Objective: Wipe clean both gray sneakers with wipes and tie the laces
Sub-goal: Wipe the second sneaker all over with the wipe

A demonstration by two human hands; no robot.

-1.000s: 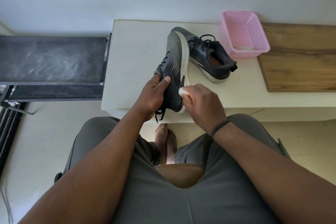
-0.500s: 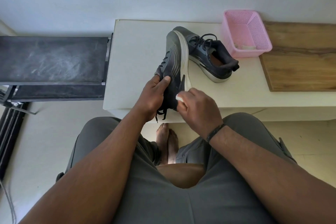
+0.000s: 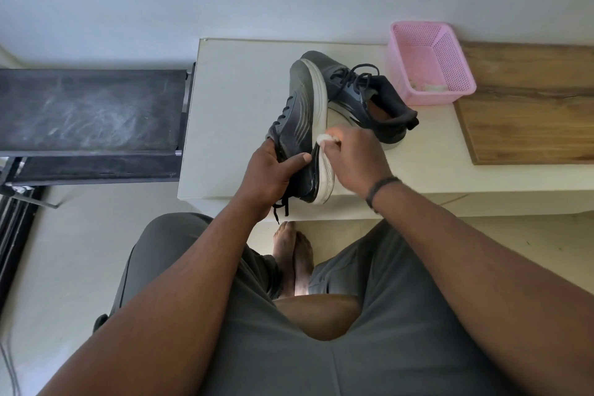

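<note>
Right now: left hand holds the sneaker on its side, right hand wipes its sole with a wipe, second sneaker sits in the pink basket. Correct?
Not quite. In the head view the second sneaker sits on the white table, beside the pink basket, not in it. The rest holds.

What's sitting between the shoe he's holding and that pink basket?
The second gray sneaker lies on the white table, between the held sneaker and the pink basket. The head view shows it.
</note>
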